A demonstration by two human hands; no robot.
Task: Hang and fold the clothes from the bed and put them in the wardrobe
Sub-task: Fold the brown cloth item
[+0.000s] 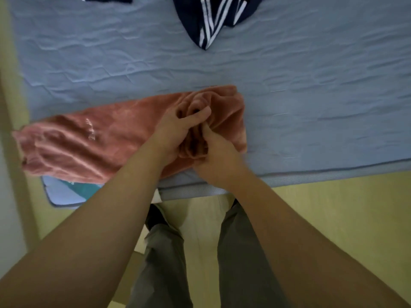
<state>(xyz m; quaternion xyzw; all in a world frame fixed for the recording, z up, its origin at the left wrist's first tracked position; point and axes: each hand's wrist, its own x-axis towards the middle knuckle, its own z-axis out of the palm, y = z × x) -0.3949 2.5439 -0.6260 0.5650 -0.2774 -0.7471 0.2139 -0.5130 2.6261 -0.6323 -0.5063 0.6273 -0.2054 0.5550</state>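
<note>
I found the pink fleece garment point(89, 141) lying along the near edge of the bed point(311, 96), its right end bunched. My left hand point(178, 127) and right hand point(213, 156) each clenched that bunch. In my judgement, the gathers needed spreading flat and the edges squaring before any fold.

Both hands' fingers point(201, 112) grip the bunched pink garment point(106, 141) on the bed point(311, 96); a navy striped garment point(213, 21) lies beyond them.

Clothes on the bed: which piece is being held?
The pink garment at the near edge; left hand and right hand grip its right end. The navy striped garment lies farther back, untouched.
</note>
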